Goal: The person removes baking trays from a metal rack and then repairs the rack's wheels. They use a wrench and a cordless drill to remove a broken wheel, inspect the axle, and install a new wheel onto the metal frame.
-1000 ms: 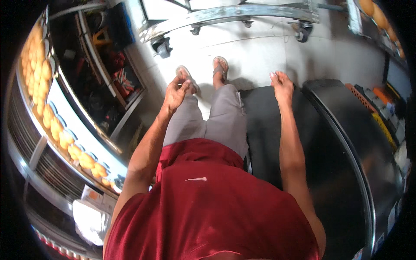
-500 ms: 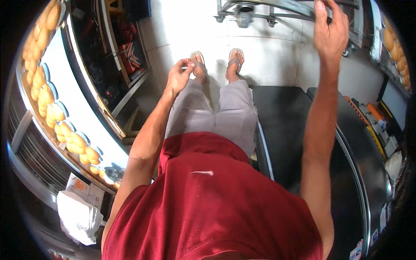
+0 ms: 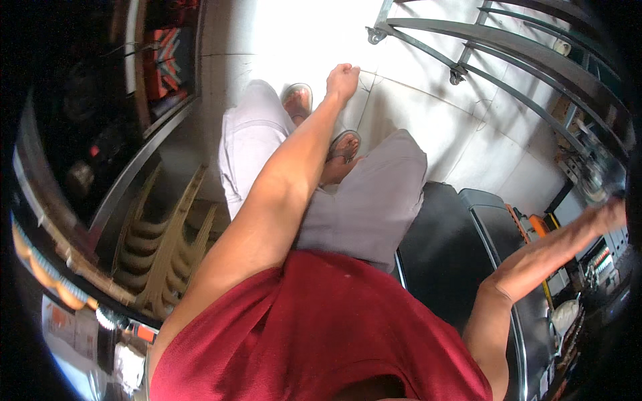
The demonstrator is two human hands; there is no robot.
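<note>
My left hand [image 3: 342, 80] hangs above the pale tiled floor, just ahead of my sandalled feet. Its fingers are curled in, and whatever they may hold is hidden. Out at the far right, my right hand [image 3: 610, 215] is smeared by motion and partly lost in the dark rim. Close above it is a blurred, shiny, see-through object [image 3: 592, 175] whose kind I cannot make out. Whether the right hand touches that object is unclear.
A grey metal rack on casters [image 3: 428, 47] stands at the upper right. Black flat-topped cases [image 3: 441, 234] lie beside my right leg. Tools and small boxes [image 3: 538, 227] line the right side. On the left is a dark cabinet [image 3: 180, 127] with beige curved slats [image 3: 164, 234] below.
My view has turned and lowered, and my knees are now bent. The left hand has moved right and forward. My right hand has swung from the rack at the top to the far right.
</note>
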